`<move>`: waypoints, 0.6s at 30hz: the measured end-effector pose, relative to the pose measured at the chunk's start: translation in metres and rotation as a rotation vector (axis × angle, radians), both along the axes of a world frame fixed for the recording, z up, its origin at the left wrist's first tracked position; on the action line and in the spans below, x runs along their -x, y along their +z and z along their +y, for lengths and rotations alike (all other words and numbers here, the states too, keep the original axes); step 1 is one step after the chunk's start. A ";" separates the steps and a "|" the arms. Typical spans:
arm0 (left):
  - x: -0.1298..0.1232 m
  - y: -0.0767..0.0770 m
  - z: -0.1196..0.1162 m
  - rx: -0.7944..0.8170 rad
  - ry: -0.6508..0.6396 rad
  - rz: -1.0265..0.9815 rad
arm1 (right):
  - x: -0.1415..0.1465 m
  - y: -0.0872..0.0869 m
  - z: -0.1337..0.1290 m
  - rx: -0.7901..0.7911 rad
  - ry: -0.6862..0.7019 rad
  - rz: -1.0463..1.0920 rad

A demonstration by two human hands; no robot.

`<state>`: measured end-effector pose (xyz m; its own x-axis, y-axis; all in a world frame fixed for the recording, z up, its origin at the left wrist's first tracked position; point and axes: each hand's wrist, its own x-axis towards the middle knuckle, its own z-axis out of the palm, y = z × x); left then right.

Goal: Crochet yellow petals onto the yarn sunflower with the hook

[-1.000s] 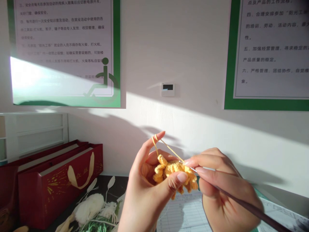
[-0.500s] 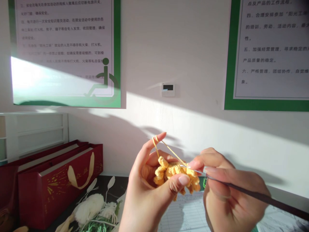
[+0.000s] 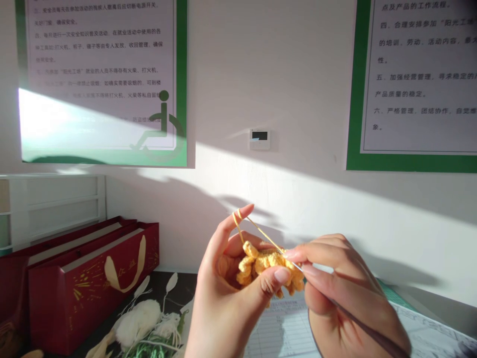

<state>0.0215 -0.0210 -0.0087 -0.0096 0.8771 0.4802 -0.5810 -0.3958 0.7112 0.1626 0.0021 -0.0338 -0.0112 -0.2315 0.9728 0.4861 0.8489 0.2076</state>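
A yellow crocheted piece (image 3: 266, 261) with ruffled, petal-like edges is pinched between the thumb and fingers of my left hand (image 3: 231, 288). Yellow yarn (image 3: 263, 232) loops around my raised left index finger and runs taut down to the piece. My right hand (image 3: 346, 293) grips a crochet hook (image 3: 356, 318) with a dark handle and a thin metal shaft. Its tip is at the upper right edge of the crochet, close to my right fingertips; the exact stitch it sits in is hidden.
Red gift bags (image 3: 97, 283) with ribbon handles stand at the left. White and green yarn (image 3: 149, 333) and a white pompom (image 3: 137, 320) lie before them. Printed sheets (image 3: 283, 328) lie beneath my hands. The wall behind carries green-framed posters (image 3: 181, 99) and a small panel (image 3: 260, 139).
My right hand has turned and come slightly left and down, so the hook now slants more steeply. My left hand and the yellow crocheted piece have barely shifted.
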 end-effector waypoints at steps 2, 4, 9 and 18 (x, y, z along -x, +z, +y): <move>0.000 0.000 0.000 -0.008 -0.009 -0.009 | -0.002 0.000 -0.001 -0.007 -0.050 -0.029; 0.000 0.000 -0.001 -0.009 -0.018 -0.020 | -0.007 0.000 -0.001 0.003 -0.091 -0.057; 0.001 0.001 -0.001 -0.001 -0.028 -0.024 | -0.021 -0.006 -0.002 0.039 -0.201 -0.141; 0.001 0.002 0.000 0.022 -0.088 -0.051 | -0.002 -0.006 0.009 -0.114 -0.083 0.058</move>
